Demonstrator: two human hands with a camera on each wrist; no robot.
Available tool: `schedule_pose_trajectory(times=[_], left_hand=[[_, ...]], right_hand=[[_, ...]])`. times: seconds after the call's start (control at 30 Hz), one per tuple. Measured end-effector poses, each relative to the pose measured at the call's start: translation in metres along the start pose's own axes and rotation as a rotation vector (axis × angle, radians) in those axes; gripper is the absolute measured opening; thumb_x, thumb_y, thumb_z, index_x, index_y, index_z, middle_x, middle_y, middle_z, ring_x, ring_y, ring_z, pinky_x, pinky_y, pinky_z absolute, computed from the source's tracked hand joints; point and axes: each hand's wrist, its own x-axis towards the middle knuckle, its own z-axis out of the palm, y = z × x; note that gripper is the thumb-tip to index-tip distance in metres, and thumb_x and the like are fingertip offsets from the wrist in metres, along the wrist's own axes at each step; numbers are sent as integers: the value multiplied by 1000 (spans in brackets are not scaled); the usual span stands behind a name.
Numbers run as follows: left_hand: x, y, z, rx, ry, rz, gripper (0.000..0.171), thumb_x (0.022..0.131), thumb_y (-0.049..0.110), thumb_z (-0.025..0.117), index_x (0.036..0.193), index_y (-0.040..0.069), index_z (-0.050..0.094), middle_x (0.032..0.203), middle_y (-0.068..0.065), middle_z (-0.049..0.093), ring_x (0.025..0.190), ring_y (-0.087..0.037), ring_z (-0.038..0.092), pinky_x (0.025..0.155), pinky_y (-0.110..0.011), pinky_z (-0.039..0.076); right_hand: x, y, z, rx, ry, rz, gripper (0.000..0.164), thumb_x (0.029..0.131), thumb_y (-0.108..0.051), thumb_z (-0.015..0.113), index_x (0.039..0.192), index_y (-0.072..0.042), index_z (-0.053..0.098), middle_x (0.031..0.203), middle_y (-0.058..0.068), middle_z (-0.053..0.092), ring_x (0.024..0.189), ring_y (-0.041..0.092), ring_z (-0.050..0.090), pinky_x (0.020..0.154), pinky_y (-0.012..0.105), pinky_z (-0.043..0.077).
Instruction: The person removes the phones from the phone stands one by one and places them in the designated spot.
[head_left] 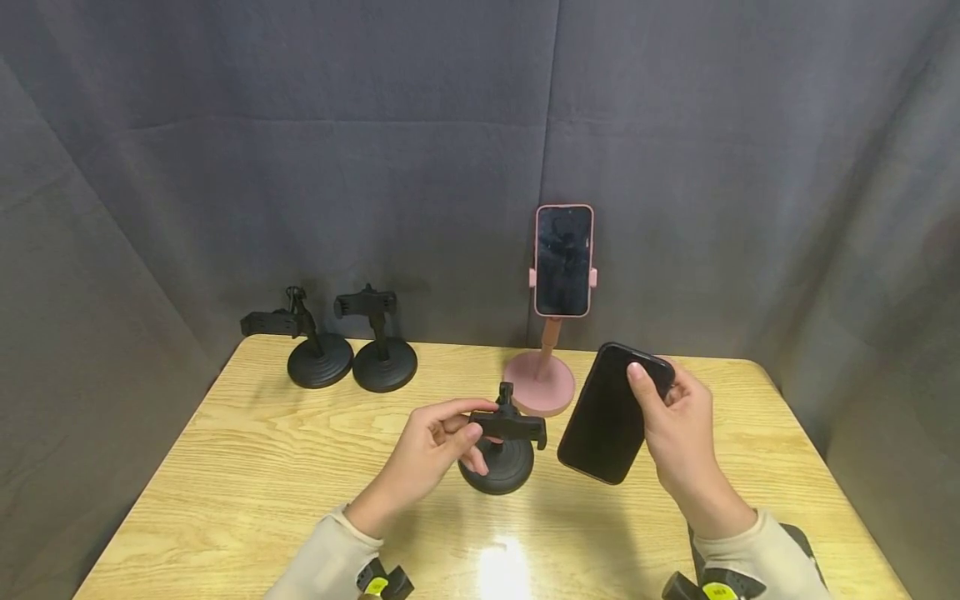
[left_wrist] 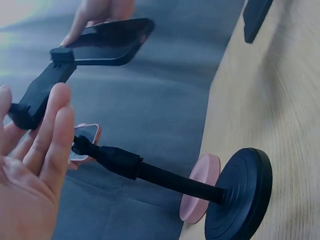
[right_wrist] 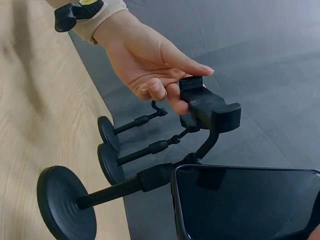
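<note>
Grey fabric hangs behind and around a wood-grained table in the head view. Near the lower centre of that frame, the left hand pinches the left end of a black clamp between thumb and fingers; the clamp tops a black stand whose round base rests on the table. Well apart from it, right of centre, the right hand grips the upper end of a black phone, thumb across the dark screen. This phone is tilted and held just to the right of the clamp, with a gap between them. Light sleeves reach in from the bottom edge, each wrist wearing a dark device with a yellow patch. Just behind the black stand, a pink stand holds a pink-edged phone upright, right of the frame's centre. Left of centre, towards the table's back edge, are two more black stands, side by side. At lower right, a dark flat object lies partly hidden under the sleeve.
</note>
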Motion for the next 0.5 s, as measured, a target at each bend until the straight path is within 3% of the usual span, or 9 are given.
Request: schedule_pose_trajectory(times=[0.2, 0.4, 0.5], left_hand=[[0, 2, -6, -73, -63, -46, 41, 101, 9, 61, 137, -10, 55, 105, -43, 66, 71, -5, 73, 67, -30, 64], [2, 4, -9, -159, -102, -95, 47, 98, 9, 66, 136, -15, 52, 111, -47, 62, 80, -6, 76, 73, -26, 63], [2, 4, -9, -202, -102, -113, 51, 97, 12, 68, 135, -18, 51, 109, -31, 72, 87, -8, 76, 78, -26, 63]], right_hand=[[-3, 5, -4, -9, 5, 22, 15, 101, -8, 61, 92, -17, 68, 84, -10, 76, 76, 6, 75, 67, 23, 62], [-5, 9, -8, -24, 9, 39, 14, 101, -9, 61, 93, -18, 68, 84, -11, 76, 77, 5, 74, 68, 22, 62], [-6, 10, -10, -34, -1, 45, 13, 102, -11, 60, 95, -18, 68, 85, -11, 77, 78, 5, 75, 69, 21, 62]])
